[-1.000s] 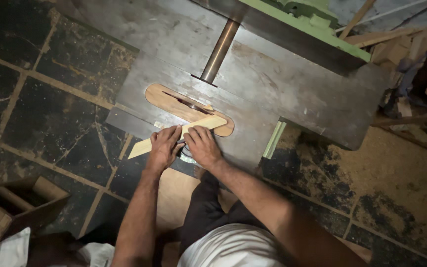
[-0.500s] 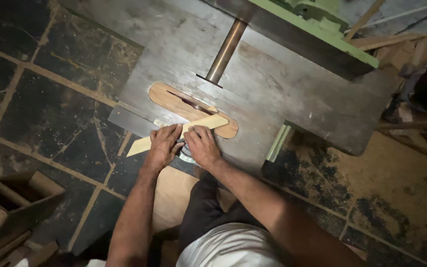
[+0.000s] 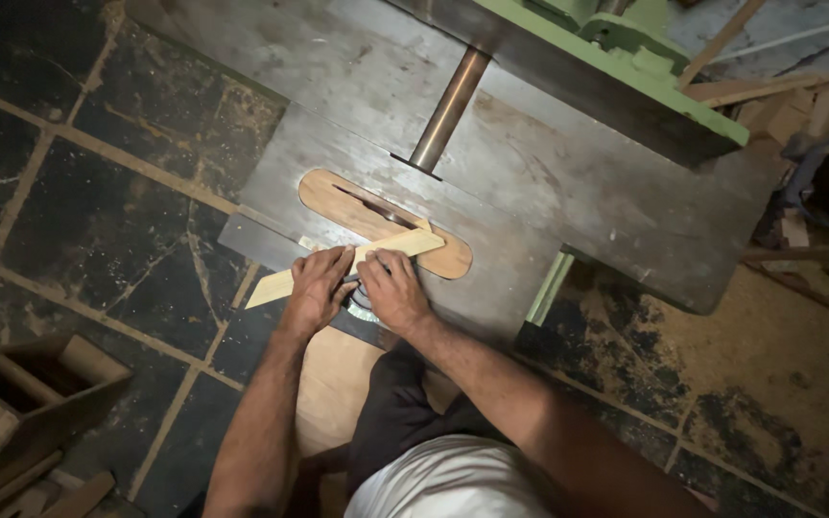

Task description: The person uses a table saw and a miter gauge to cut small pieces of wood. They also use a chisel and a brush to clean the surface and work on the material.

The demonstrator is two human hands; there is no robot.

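A thin pale wooden strip (image 3: 275, 285) lies slanted across the near edge of a grey metal saw table (image 3: 568, 192), its far end (image 3: 414, 244) over the oval wooden insert (image 3: 333, 197) with a narrow blade slot. My left hand (image 3: 317, 288) presses down on the strip's middle. My right hand (image 3: 390, 286) presses on the strip beside it, fingers toward the insert. A small metal part shows between the two hands; I cannot tell what it is.
A steel column (image 3: 448, 107) rises from the table behind the insert, under a green machine frame (image 3: 626, 67). A wooden crate (image 3: 21, 403) stands on the dark tiled floor at lower left. Wood offcuts (image 3: 779, 96) lie at upper right. Sawdust covers the floor at right.
Both hands stay on the strip in the same hold. The view has shifted slightly; the strip's position on the table looks unchanged.
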